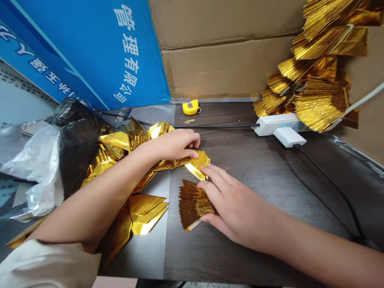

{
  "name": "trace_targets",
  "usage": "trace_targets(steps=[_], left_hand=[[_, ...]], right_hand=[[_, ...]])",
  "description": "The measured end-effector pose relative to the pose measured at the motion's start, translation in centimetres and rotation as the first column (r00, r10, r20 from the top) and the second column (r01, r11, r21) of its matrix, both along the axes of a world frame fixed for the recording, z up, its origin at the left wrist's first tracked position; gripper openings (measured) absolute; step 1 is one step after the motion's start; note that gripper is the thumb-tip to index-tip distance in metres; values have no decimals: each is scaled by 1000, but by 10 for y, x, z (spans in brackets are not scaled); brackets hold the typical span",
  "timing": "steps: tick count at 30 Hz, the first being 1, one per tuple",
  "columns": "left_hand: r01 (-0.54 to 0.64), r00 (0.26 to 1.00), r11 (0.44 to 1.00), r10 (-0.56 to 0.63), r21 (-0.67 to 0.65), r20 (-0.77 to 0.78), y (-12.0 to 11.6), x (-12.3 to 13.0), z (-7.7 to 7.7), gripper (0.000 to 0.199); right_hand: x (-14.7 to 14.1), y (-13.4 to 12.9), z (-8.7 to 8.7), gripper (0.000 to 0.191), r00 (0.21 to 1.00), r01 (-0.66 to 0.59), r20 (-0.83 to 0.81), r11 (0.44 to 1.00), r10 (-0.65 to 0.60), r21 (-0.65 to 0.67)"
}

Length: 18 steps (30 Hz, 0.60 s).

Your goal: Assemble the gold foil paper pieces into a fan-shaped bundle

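Observation:
My left hand has its fingers curled and its thumb pressed on a folded gold foil paper. My right hand is closed round a fanned stack of folded gold foil papers, its thumb at the lower edge. The longer fingers of that hand reach the right edge of the single folded paper. Beneath and beyond my left forearm lies a loose pile of gold foil papers, partly hidden. More flat folded gold papers rest below that forearm.
A yellow tape measure stands near the cardboard at the back. To the right are a white power strip with a plugged-in charger, black cables, and stacked gold foil bundles. Black and clear plastic bags lie left.

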<state>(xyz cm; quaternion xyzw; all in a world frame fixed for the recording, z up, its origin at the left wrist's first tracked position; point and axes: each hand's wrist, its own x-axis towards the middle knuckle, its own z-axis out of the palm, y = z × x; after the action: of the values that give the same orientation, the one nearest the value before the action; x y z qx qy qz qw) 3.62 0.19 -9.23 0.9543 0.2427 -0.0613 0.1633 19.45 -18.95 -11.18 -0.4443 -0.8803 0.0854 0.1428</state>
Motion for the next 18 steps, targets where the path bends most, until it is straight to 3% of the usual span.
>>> trace_targets(steps=[9, 18], left_hand=[[-88, 990, 995, 93, 55, -103, -6, 4, 3, 32], [-75, 988, 989, 91, 129, -121, -20, 6, 6, 31]], right_hand=[[1, 0, 1, 46, 999, 40, -12, 999, -40, -27], [2, 0, 2, 41, 999, 34, -30, 998, -35, -43]])
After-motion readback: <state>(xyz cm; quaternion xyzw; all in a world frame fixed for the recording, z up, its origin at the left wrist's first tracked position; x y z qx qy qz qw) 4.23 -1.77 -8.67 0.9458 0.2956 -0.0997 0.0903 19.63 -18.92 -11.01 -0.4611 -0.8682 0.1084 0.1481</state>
